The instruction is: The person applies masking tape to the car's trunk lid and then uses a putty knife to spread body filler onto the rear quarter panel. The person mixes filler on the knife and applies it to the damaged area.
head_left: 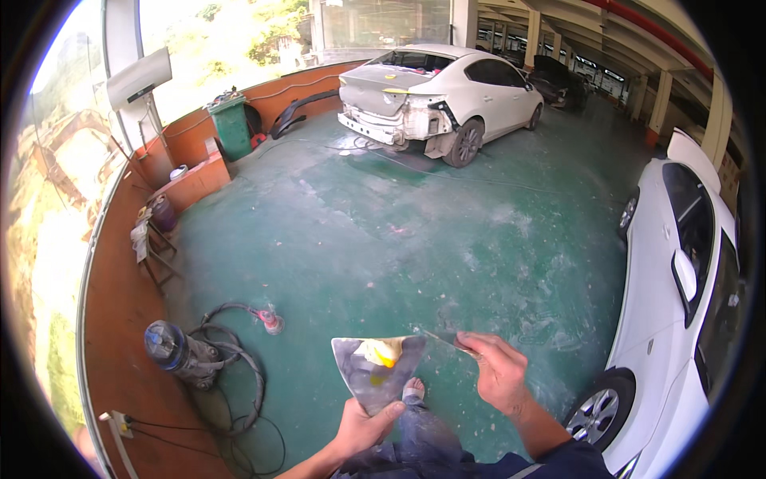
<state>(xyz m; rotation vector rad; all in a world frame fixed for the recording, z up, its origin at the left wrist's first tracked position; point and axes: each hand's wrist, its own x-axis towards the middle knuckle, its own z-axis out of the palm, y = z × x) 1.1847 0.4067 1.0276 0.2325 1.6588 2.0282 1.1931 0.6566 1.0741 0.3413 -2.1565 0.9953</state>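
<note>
My left hand is closed round the narrow lower end of a grey, wedge-shaped mixing board. Near the board's top edge sits a lump of cream-coloured body filler with a streak of yellow paste on it. A yellowish smear shows lower on the board. To the right, my right hand pinches a thin putty knife, whose tip points left toward the board's upper right corner. The blade looks apart from the filler.
A white car without its rear bumper stands ahead. Another white car is close on my right. At left are a vacuum machine with a hose, a sander, a low orange wall and a green bin.
</note>
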